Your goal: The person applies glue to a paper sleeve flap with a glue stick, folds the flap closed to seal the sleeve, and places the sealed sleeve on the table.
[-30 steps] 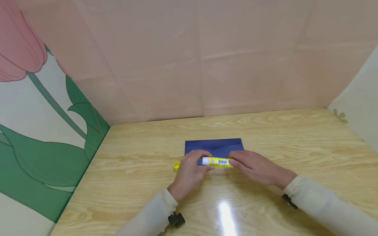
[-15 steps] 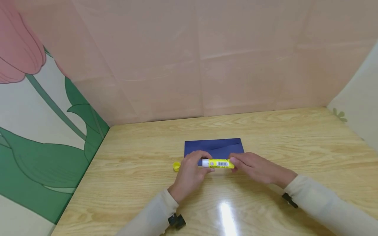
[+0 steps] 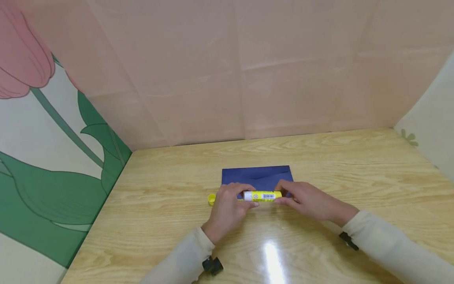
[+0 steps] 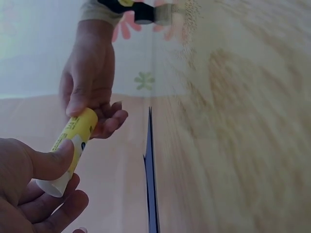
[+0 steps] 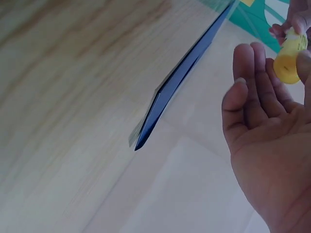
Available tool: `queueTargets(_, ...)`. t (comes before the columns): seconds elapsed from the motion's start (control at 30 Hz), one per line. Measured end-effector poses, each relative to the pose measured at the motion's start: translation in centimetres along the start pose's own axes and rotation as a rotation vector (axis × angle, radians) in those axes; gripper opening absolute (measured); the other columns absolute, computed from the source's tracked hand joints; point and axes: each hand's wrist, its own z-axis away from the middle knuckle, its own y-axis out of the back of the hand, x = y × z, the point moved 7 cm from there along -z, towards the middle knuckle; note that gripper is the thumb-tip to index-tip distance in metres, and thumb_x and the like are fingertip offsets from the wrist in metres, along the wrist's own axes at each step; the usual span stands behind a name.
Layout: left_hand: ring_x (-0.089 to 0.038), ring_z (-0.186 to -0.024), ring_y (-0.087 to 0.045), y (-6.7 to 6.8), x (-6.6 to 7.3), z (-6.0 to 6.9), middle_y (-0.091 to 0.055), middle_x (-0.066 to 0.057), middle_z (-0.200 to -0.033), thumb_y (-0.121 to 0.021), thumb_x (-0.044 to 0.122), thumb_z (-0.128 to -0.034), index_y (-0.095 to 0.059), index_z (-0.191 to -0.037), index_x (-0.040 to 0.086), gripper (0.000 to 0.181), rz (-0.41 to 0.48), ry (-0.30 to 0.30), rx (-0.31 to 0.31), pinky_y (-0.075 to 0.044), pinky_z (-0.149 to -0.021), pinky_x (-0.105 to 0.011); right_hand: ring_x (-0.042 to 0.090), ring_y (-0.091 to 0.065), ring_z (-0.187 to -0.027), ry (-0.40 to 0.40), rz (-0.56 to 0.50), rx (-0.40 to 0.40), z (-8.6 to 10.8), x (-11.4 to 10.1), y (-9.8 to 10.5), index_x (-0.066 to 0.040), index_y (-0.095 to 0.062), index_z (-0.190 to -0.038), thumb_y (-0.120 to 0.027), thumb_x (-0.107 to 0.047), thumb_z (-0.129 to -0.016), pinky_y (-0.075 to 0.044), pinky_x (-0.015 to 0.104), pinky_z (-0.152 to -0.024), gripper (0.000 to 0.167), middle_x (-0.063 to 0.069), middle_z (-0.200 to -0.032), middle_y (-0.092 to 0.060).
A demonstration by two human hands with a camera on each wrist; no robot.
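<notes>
A yellow glue stick (image 3: 264, 196) with a white end lies level between both hands, held above the near edge of a dark blue envelope (image 3: 253, 173). My left hand (image 3: 225, 209) pinches it near the white end between thumb and fingers. At the yellow base, my right hand (image 3: 313, 200) has thumb and index finger on either side; in the right wrist view its other fingers (image 5: 257, 82) curve loosely beside the glue stick (image 5: 286, 68). The left wrist view shows the right thumb (image 4: 77, 101) against the base. Whether glue protrudes at the white end is hidden by the left fingers.
A yellow cap (image 3: 211, 199) sits on the wooden table (image 3: 170, 221), just left of my left hand. Behind the table rises a pinkish covered wall (image 3: 198, 79). A flower-patterned panel (image 3: 53, 189) borders the left side.
My right thumb and fingers have shifted at the glue stick's base and stand farther apart, baring more of its yellow end. The left hand, envelope and cap stay nearly in place.
</notes>
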Motion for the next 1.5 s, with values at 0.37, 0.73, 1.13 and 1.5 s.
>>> queueTargets(0.37,-0.009,-0.074,-0.065,-0.2,0.3,0.0,-0.075,0.005,-0.086,-0.089,0.026,-0.0737,-0.078,-0.101,0.014,0.032,-0.011,-0.008,-0.022,-0.043,-0.082,-0.028,0.001,-0.049,-0.069,0.192,0.108,0.212,0.2,-1.2,1.3,-0.022,-0.050,-0.093,-0.086,-0.016,-0.077,-0.045,0.017,-0.058,0.040,-0.016,-0.082,-0.053)
queueTargets(0.73,-0.012,-0.076,-0.065,-0.3,0.3,0.0,-0.074,0.007,-0.085,-0.088,0.028,-0.0751,-0.077,-0.098,0.015,0.029,0.016,0.021,-0.055,-0.041,-0.082,-0.029,-0.001,-0.042,-0.066,0.331,0.138,0.339,0.3,-2.1,2.1,-0.018,-0.050,-0.085,-0.089,-0.002,-0.065,-0.039,0.013,-0.055,0.047,-0.015,-0.079,-0.044)
queueTargets(1.13,-0.007,-0.080,-0.063,-0.5,1.3,0.0,-0.076,0.009,-0.091,-0.086,0.034,-0.0764,-0.076,-0.098,0.018,0.029,-0.105,-0.102,-0.052,-0.040,-0.084,-0.028,0.001,-0.058,-0.090,0.144,-0.036,0.075,0.3,-0.7,0.6,-0.035,-0.059,-0.122,-0.073,-0.038,-0.089,-0.055,0.026,-0.075,0.036,-0.018,-0.114,-0.064)
queueTargets(1.5,-0.015,-0.106,-0.065,0.5,0.1,-0.6,-0.074,0.002,-0.113,-0.081,0.045,-0.0781,-0.070,-0.119,0.013,0.053,-0.223,-0.166,-0.201,-0.050,-0.093,-0.035,0.003,-0.060,-0.091,0.214,0.155,0.184,0.5,-1.1,1.1,-0.026,-0.063,-0.123,-0.079,-0.024,-0.086,-0.053,0.025,-0.073,0.041,-0.011,-0.117,-0.069)
